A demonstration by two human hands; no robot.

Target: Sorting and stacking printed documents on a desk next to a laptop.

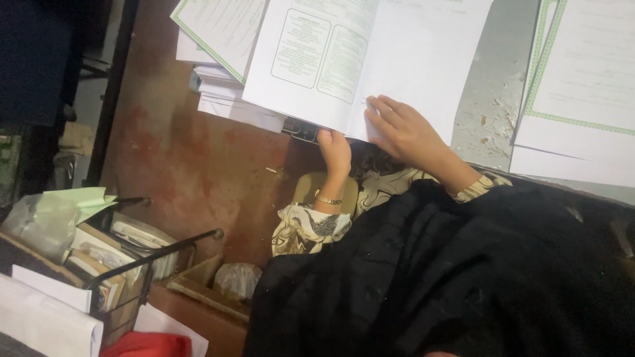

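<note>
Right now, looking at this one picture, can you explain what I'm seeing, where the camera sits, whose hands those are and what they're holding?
There is only one picture, taken by a camera worn on a person's head and looking down at that person's own two bare hands. No machine is involved.

The left hand, with a gold bracelet at the wrist, grips the lower edge of a white printed sheet from beneath. The right hand lies flat on top of the same sheet, fingers spread.

The sheet rests over a stack of papers; more green-bordered pages lie to the right on a worn grey surface. The dark mass below is the person's black garment. At lower left a wire rack holds small boxes and loose paper, above a reddish floor.
</note>
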